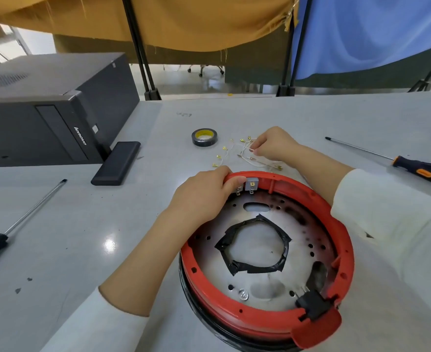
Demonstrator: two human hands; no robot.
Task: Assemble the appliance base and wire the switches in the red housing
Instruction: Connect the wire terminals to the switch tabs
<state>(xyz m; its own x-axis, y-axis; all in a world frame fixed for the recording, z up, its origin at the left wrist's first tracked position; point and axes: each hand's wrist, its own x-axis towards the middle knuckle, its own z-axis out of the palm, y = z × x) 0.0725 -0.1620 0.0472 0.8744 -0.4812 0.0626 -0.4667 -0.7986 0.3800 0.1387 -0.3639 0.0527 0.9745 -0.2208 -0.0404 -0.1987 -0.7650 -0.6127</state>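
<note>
The round red housing [341,232] lies open side up on the table, a perforated metal plate [257,283] inside it with black tape around its centre hole. Two grey switches [251,185] sit at the housing's far rim. My left hand [201,196] grips that rim, thumb against the left switch. Beyond the housing lie several white wires with brass terminals [260,162]. My right hand [272,143] pinches one of these wires just above the table. A black plug socket [313,304] sits at the near rim.
A roll of black tape [204,136] lies left of the wires. One screwdriver with an orange-and-black handle [422,171] lies far right, another long screwdriver [23,219] at the left. A black computer tower [46,107] and a black bar [116,162] stand at the left.
</note>
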